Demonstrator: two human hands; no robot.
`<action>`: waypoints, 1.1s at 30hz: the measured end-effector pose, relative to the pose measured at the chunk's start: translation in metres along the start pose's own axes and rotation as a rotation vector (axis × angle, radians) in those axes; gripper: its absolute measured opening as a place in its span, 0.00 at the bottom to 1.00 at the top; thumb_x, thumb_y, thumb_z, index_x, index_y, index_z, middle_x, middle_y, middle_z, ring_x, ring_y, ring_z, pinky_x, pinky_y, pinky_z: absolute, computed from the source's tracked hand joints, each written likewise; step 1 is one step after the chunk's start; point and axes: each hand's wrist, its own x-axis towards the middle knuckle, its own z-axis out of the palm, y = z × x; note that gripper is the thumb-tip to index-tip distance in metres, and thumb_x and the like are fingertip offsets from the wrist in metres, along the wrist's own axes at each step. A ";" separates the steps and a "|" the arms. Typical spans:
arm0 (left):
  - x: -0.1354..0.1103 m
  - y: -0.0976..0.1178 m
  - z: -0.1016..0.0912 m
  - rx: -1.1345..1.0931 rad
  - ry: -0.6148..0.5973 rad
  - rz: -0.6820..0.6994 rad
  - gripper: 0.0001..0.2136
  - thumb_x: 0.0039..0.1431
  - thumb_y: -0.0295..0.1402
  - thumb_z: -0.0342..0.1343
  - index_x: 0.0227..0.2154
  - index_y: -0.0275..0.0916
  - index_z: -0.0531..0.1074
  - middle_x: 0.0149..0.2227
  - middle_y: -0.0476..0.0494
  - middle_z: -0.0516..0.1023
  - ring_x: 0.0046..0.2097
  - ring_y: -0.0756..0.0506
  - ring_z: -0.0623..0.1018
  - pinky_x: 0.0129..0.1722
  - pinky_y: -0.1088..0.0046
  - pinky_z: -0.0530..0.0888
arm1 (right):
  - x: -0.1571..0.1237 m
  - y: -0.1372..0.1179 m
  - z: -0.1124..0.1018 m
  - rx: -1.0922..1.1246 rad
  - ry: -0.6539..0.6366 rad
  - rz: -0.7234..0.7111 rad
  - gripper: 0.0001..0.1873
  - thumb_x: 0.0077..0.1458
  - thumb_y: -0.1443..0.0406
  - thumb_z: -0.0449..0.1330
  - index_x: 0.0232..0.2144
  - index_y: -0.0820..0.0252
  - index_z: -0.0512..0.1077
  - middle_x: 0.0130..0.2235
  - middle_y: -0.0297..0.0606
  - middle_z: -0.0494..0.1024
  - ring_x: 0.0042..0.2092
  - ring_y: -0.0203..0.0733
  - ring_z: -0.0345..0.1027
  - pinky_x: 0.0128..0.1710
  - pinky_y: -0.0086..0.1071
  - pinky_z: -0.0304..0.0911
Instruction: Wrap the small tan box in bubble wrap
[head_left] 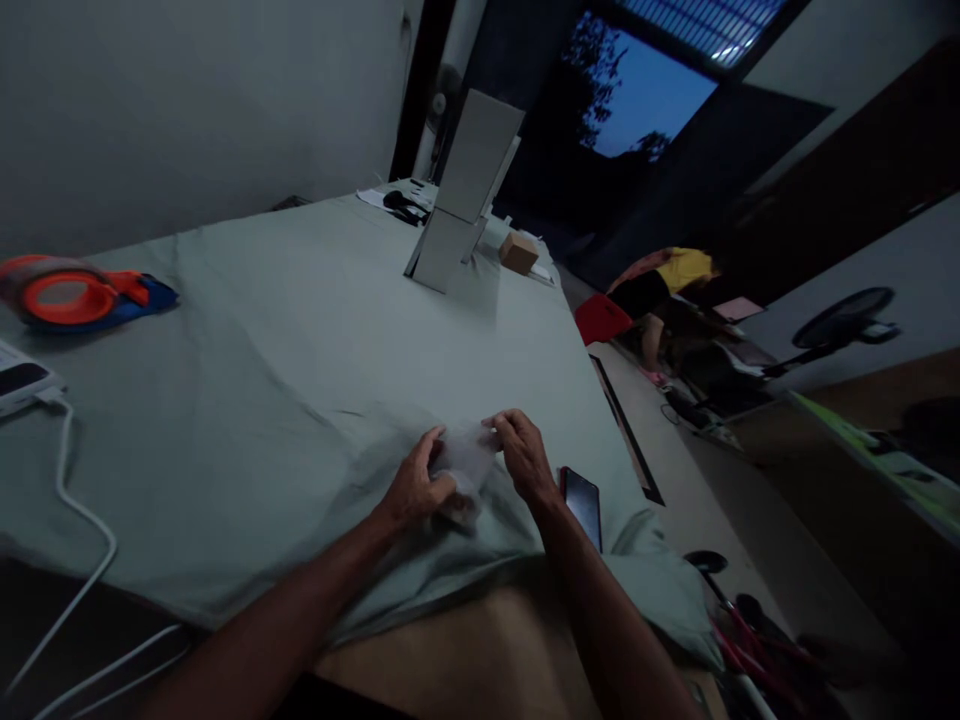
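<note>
Head view: near the front edge of the pale green cloth-covered surface (pixel 255 390), the right hand (pixel 523 455) pinches a crumpled, translucent whitish plastic piece (pixel 469 458) between its fingers; the left hand (pixel 417 484) holds thumb and forefinger apart beside it, their grip unclear. A red-edged black rectangular phone (pixel 583 505) lies toward the right front corner.

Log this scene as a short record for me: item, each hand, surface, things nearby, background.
Item: thin translucent plastic, blurred
Left hand: at its left side; grip unclear
Right hand: pinching its upper right edge
Surface: pale green cloth, wrinkled
Beside right wrist: phone
Far left: orange-and-blue tape dispenser
Far end: brown box, upright grey structure
Background: person in yellow top
</note>
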 end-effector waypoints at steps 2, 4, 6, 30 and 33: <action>0.001 -0.002 0.000 -0.044 0.009 0.028 0.29 0.42 0.27 0.52 0.53 0.34 0.63 0.48 0.39 0.73 0.50 0.42 0.72 0.53 0.64 0.68 | 0.004 0.000 0.003 0.023 0.018 0.003 0.15 0.55 0.55 0.50 0.26 0.58 0.67 0.25 0.33 0.70 0.27 0.38 0.63 0.27 0.31 0.59; 0.001 -0.003 -0.001 -0.040 -0.011 0.032 0.22 0.43 0.27 0.51 0.46 0.36 0.68 0.42 0.43 0.74 0.45 0.44 0.73 0.49 0.67 0.70 | 0.009 0.001 0.006 0.040 0.036 0.004 0.14 0.55 0.55 0.51 0.25 0.57 0.66 0.23 0.32 0.69 0.26 0.37 0.61 0.26 0.31 0.58; 0.003 -0.005 -0.002 -0.006 -0.039 -0.001 0.15 0.44 0.28 0.52 0.38 0.38 0.71 0.38 0.45 0.74 0.41 0.45 0.72 0.45 0.68 0.70 | 0.013 0.003 0.008 0.050 0.053 0.004 0.14 0.54 0.55 0.51 0.24 0.57 0.65 0.23 0.32 0.68 0.26 0.38 0.62 0.26 0.31 0.59; 0.005 -0.002 -0.003 -0.502 -0.074 -0.044 0.18 0.60 0.43 0.49 0.44 0.37 0.76 0.49 0.41 0.78 0.55 0.41 0.73 0.57 0.63 0.66 | -0.053 -0.007 0.025 -0.287 0.077 -0.017 0.22 0.48 0.50 0.62 0.39 0.58 0.72 0.37 0.41 0.78 0.32 0.44 0.70 0.34 0.35 0.63; 0.006 -0.001 -0.004 -0.576 -0.071 -0.096 0.19 0.57 0.44 0.51 0.41 0.35 0.77 0.46 0.40 0.80 0.52 0.40 0.75 0.54 0.62 0.69 | -0.046 -0.001 0.024 -0.022 0.115 0.059 0.15 0.49 0.51 0.60 0.28 0.57 0.72 0.28 0.35 0.76 0.30 0.41 0.67 0.32 0.33 0.61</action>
